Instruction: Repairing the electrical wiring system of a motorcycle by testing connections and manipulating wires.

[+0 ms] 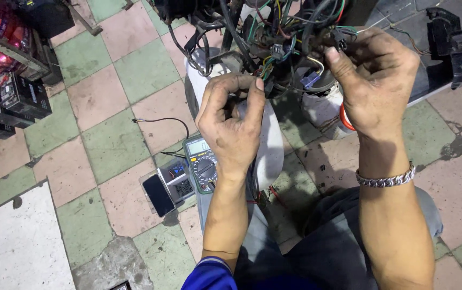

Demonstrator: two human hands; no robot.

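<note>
We are looking down at our two hands raised side by side in front of a tangle of wiring (274, 32) at the top of the view. Our left hand (233, 121) is sitting lower and to the left, its fingertips touching a connector at the tangle's lower edge. Our right hand (373, 80) is sitting higher and to the right, its fingers pinching a connector (340, 37) among the wires. A bracelet (385, 180) is lying around the right wrist. Below the left hand, a multimeter (201, 161) is lying on the tiled floor (107, 134), with a phone (158, 194) just to its left. Boxes (18, 96) are standing at the far left edge.
</note>
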